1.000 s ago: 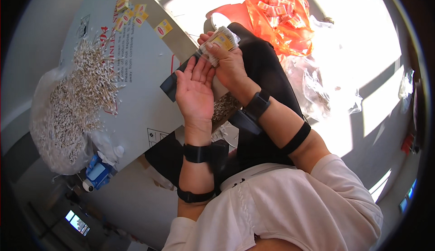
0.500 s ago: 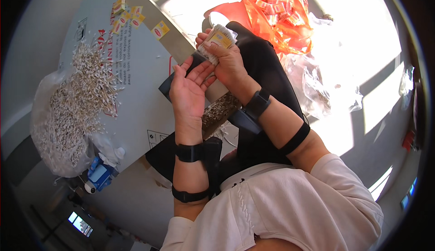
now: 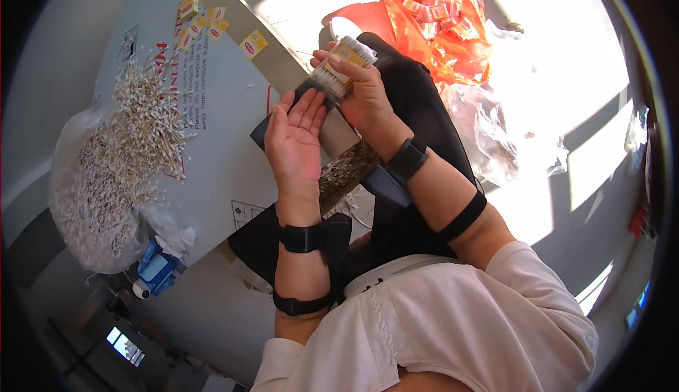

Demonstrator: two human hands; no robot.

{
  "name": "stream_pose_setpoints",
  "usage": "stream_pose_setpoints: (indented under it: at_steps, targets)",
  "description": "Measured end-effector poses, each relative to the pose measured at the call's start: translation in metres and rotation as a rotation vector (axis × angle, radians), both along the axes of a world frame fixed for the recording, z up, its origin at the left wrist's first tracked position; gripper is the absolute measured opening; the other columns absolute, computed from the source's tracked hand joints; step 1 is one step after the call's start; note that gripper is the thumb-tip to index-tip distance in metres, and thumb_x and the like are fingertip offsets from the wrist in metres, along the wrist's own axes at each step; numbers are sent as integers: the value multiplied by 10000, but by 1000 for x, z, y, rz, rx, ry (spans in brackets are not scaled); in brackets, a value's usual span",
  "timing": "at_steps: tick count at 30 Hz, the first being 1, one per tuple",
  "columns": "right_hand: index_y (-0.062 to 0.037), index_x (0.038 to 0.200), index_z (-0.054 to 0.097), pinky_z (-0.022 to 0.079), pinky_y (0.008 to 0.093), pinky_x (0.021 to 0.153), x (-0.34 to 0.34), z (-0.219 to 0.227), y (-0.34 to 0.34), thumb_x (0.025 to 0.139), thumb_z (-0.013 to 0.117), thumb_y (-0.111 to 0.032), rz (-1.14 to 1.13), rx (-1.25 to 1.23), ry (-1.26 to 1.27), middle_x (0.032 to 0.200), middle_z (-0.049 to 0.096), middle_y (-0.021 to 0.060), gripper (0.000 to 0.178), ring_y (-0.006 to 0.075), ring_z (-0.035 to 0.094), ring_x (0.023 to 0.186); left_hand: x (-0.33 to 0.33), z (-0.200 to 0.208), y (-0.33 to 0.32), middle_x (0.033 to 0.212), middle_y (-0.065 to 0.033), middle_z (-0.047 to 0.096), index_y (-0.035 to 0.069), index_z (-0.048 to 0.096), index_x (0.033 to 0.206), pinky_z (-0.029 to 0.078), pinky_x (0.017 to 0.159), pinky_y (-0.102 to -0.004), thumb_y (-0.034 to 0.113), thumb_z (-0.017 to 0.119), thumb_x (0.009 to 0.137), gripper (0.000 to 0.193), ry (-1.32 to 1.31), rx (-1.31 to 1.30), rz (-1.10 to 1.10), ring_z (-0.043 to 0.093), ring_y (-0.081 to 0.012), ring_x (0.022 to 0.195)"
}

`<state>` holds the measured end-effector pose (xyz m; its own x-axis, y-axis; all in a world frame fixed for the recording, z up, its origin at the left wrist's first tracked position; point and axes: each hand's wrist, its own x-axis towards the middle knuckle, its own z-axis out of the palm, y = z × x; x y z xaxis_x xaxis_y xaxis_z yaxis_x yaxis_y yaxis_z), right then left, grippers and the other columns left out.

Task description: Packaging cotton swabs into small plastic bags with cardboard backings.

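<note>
As one hand (image 3: 368, 100) grips, one swab pack (image 3: 346, 51)

The right hand (image 3: 373, 105) partly hides the packet (image 3: 348, 52); the lower edge crops the shirt (image 3: 460, 314).

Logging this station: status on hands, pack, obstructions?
Right hand gripping the yellow-labelled swab pack. Left hand open beside it, contact unclear. Nothing visibly blocking either hand.

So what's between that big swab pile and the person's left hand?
The head view shows printed grey tabletop, then, close beside the left hand, a dark flat piece.
</note>
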<state>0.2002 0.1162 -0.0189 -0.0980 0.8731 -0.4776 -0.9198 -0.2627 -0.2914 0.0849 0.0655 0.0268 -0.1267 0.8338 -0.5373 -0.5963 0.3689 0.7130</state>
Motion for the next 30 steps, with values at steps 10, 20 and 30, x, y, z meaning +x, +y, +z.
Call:
stream_pose_setpoints:
  at_steps: [10,20,30]
  targets:
    - [14,1190,537,525,401,939,1,-4,8,926,612,-88,-22,11,63,1117,635,167,293,274,634,1043,22,2,1,1420,-320,354,-72,313,1321,296,1143,-505,373,373,1025,537,-234,80,234,381,-404,1337]
    - [41,1186,522,528,410,940,13,-1,14,908,598,1,-122,5,-5,1126,636,175,291,282,639,1042,15,-8,2,1342,-284,474,-23,288,1400,350,1106,-445,308,403,1028,511,-50,194,78,463,-351,1290]
    - [109,1190,497,487,441,978,62,74,-27,961,519,-93,157,317,-368,1193,606,200,306,276,601,1111,15,36,-12,1246,-117,589,12,617,1109,491,918,-357,-48,654,807,310,1285,714,-178,588,-261,1101]
